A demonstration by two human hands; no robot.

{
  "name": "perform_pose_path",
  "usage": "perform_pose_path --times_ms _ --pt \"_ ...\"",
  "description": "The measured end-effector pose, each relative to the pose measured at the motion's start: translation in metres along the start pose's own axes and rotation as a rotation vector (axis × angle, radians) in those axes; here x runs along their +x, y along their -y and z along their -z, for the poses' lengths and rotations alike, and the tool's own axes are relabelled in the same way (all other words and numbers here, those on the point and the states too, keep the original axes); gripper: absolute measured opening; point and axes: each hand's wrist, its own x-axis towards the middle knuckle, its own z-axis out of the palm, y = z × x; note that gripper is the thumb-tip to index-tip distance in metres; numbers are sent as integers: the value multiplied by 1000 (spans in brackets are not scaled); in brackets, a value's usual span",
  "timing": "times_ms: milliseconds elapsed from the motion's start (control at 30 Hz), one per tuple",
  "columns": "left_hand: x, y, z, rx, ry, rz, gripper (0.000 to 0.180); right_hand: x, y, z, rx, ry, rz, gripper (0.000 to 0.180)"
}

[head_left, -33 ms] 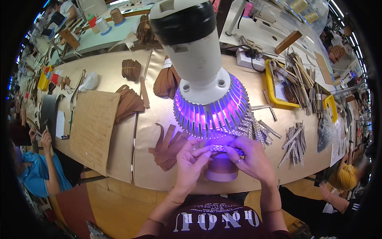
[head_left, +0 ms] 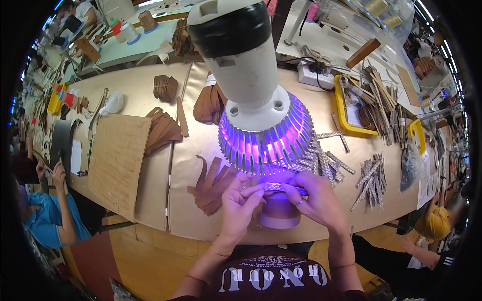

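Note:
Between my two hands, under the purple glow of a large lamp (head_left: pixel 266 133), is a short braided strip (head_left: pixel 274 187). My left hand (head_left: pixel 237 206) pinches its left end between thumb and finger. On the other end, the thumb and fingers of my right hand (head_left: pixel 317 201) are closed, with a ring on one finger. Just below the strip stands a round, roll-like cylinder (head_left: pixel 279 219), its top partly hidden by my hands. Brown flat strips (head_left: pixel 213 186) lie fanned out left of my left hand. Beyond my right hand lies a loose pile of braided strips (head_left: pixel 321 161), partly behind the lamp.
More braided strips (head_left: pixel 370 181) lie to the right. A yellow tray (head_left: pixel 343 118) holds thin sticks and strips. Left are a wooden board (head_left: pixel 119 163) and brown strip bundles (head_left: pixel 164 131). A white power strip (head_left: pixel 314 75) stands behind. Co-workers sit at both sides.
My hands and the braided strip stay in place. At the far left, the co-worker's hands have shifted very slightly.

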Motion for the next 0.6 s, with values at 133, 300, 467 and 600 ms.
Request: perform_pose_path --times_ms 133,300,467,600 --pt "3 -1 3 5 12 0 44 2 3 -2 -11 -18 -59 22" --pt "8 0 3 66 -19 17 39 7 5 -4 -47 -10 -95 24" --pt "3 3 -3 445 -144 -286 34 8 3 -4 -80 -19 -84 25" --pt "-14 1 -10 1022 -14 -601 38 10 2 -5 -121 -1 -73 25"
